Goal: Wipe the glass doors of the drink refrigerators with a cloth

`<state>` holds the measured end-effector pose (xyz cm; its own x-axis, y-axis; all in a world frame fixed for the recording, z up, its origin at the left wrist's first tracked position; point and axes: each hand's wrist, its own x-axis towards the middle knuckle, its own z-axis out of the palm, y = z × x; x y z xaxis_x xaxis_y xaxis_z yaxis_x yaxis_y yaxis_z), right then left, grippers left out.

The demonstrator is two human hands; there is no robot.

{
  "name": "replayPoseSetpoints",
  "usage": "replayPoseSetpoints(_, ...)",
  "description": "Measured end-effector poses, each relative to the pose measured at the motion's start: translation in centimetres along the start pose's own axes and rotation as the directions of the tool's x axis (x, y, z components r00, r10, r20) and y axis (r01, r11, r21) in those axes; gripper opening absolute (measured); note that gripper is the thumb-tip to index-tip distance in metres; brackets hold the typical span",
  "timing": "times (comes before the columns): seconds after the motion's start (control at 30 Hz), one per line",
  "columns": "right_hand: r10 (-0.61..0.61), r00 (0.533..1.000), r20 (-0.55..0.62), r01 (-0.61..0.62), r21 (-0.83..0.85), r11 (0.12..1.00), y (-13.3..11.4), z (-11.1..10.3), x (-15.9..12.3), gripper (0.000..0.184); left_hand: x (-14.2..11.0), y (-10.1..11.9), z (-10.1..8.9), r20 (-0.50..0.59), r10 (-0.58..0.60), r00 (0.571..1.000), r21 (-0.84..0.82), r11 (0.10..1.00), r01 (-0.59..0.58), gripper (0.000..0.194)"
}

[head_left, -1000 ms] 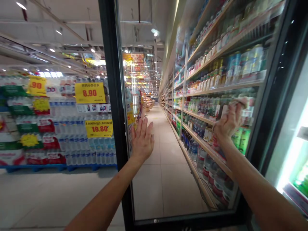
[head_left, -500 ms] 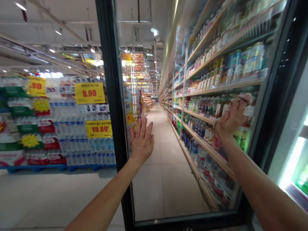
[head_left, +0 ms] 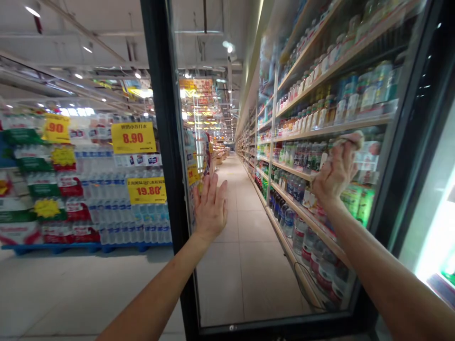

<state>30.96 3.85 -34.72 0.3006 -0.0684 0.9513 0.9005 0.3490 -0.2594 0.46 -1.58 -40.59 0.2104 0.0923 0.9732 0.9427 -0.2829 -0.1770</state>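
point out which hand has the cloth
The right hand, holding the pale cloth to the door glass; the left hand is spread open against the glass, no cloth showing.

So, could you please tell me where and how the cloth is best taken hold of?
Probably pinch the cloth by its bunched upper edge, coming from above: that part sticks out beyond the right hand, which reaches up from below.

You're in a supermarket, drinks section: yellow price signs (head_left: 133, 138) at 8.90 and 19.80 front stacked bottle packs (head_left: 122, 208) on blue pallets (head_left: 74, 247). In the black-framed glass door (head_left: 168, 142) ahead of you, long shelves (head_left: 334, 128) of bottles and cans line a tiled aisle (head_left: 231, 213). Spotlights (head_left: 33, 10) and exposed pipework overhead say big retail floor.
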Motion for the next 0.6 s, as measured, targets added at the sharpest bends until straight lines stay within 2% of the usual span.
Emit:
replayPoseSetpoints(0.07, -0.227, 0.97, 0.086, 0.226, 0.019, 0.974, -1.9, 0.2, -1.3, 0.048, -0.1, 0.0, 0.0, 0.004, -0.001, 1.0, -0.009, 1.0, 0.002, 0.06)
replayPoseSetpoints(0.13, -0.419, 0.89, 0.181, 0.417, 0.051, 0.907, -2.9, 0.2, -2.6, 0.047, -0.1, -0.1, 0.0, 0.008, -0.001, 1.0, -0.01, 1.0, 0.001, 0.057)
replayPoseSetpoints(0.17, -0.458, 0.862, 0.216, 0.457, 0.058, 0.887, -2.8, 0.1, -2.9, 0.046, -0.2, -0.1, 0.0, 0.014, -0.002, 1.0, -0.008, 1.0, 0.002, 0.056)
replayPoseSetpoints(0.2, -0.45, 0.862, 0.235, 0.452, 0.047, 0.891, -2.1, -0.1, -2.8, 0.045, -0.2, -0.1, 0.0, 0.019, -0.002, 1.0, -0.005, 1.0, 0.002, 0.054)
replayPoseSetpoints(0.23, -0.391, 0.893, 0.224, 0.398, 0.016, 0.917, -1.0, -0.3, -2.3, 0.045, -0.2, -0.2, -0.1, 0.023, 0.0, 1.0, -0.001, 1.0, 0.0, 0.053)
replayPoseSetpoints(0.3, -0.156, 0.982, 0.105, 0.163, -0.058, 0.985, 1.5, -0.6, -0.6, 0.047, -0.1, -0.2, -0.2, 0.027, 0.004, 1.0, 0.005, 1.0, -0.004, 0.053)
replayPoseSetpoints(0.33, -0.016, 1.0, 0.021, 0.018, -0.076, 0.997, 2.5, -0.7, 0.2, 0.048, -0.1, -0.2, -0.2, 0.03, 0.007, 1.0, 0.006, 1.0, -0.007, 0.053)
replayPoseSetpoints(0.37, 0.093, 0.994, -0.05, -0.097, -0.075, 0.992, 3.0, -0.7, 0.9, 0.049, -0.1, -0.1, -0.2, 0.03, 0.009, 0.999, 0.008, 1.0, -0.009, 0.053)
replayPoseSetpoints(0.4, 0.144, 0.986, -0.089, -0.15, -0.066, 0.986, 3.1, -0.7, 1.1, 0.049, -0.1, -0.1, -0.2, 0.028, 0.012, 1.0, 0.011, 1.0, -0.013, 0.053)
replayPoseSetpoints(0.43, 0.129, 0.987, -0.092, -0.135, -0.057, 0.989, 2.6, -0.6, 0.9, 0.049, -0.1, -0.1, -0.2, 0.023, 0.016, 1.0, 0.014, 1.0, -0.016, 0.053)
replayPoseSetpoints(0.5, -0.057, 0.998, -0.02, 0.056, -0.04, 0.998, 0.6, -0.5, -0.6, 0.048, -0.1, -0.1, -0.1, 0.011, 0.025, 1.0, 0.016, 1.0, -0.025, 0.055)
replayPoseSetpoints(0.53, -0.19, 0.981, 0.035, 0.191, -0.023, 0.981, -0.5, -0.5, -1.7, 0.048, -0.1, -0.1, -0.1, 0.005, 0.029, 1.0, 0.018, 0.999, -0.029, 0.055)
replayPoseSetpoints(0.6, -0.427, 0.895, 0.127, 0.427, 0.029, 0.904, -1.8, -0.5, -3.6, 0.046, -0.1, -0.1, -0.1, 0.001, 0.034, 0.999, 0.022, 0.999, -0.034, 0.057)
